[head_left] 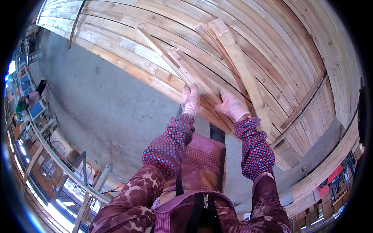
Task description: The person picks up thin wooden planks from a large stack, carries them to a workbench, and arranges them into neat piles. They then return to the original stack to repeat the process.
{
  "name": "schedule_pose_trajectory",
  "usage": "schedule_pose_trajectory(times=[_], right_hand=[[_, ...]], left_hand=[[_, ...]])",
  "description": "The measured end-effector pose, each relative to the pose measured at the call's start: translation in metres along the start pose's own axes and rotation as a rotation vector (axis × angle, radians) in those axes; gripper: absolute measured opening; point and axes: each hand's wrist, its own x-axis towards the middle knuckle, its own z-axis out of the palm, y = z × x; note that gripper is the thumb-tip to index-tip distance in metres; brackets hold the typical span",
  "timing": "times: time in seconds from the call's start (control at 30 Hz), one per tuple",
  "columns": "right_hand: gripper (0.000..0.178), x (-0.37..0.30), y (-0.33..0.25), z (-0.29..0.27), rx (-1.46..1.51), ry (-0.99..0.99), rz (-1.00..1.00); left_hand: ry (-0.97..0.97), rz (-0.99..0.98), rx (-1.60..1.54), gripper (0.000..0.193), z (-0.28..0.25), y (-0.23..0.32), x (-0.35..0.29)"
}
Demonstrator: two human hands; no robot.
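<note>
Both my hands wear pale pinkish work gloves and meet over a wide layer of wooden planks. My left hand is closed along the left side of a few narrow wooden strips, which slant up and to the left. At their right side, my right hand grips the same strips, its thumb pointing inward; its lower fingers are partly hidden. Right beside that hand lies a loose, longer wooden slat, pointing away from me, with a reddish strip next to it.
A dark crossbar lies over the planks on the right. Grey concrete floor spreads to the left. Farther left, another person is near a blue machine, beyond a metal rail. Curved-looking boards run along the lower right.
</note>
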Motion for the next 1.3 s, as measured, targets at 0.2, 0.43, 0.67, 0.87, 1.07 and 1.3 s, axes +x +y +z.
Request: schedule_pose_trajectory(times=[0.2,0.43,0.67,0.87,1.07,1.3], right_hand=[[0.093,-0.004,-0.014,0.009,-0.104,0.029,0.091],[0.087,0.004,-0.005,0.005,-0.060,-0.014,0.057],[0.077,-0.019,-0.013,0.005,-0.265,0.223,0.002],[0.067,-0.024,-0.004,0.024,-0.198,0.321,-0.037],[0.068,-0.042,0.000,-0.022,0.053,0.796,-0.202],[0.079,-0.022,0.022,-0.076,-0.289,0.699,0.204]], left_hand=[[-0.015,0.189,0.347,0.060,-0.011,0.001,-0.013],[-0.150,-0.047,0.260,0.042,0.017,-0.044,-0.105],[-0.280,0.026,-0.146,0.059,0.016,-0.021,-0.123],[0.046,-0.268,0.210,0.128,0.040,0.083,-0.056],[0.216,-0.212,0.325,0.131,0.062,0.059,-0.039],[-0.007,0.482,0.164,0.100,0.064,0.087,-0.094]])
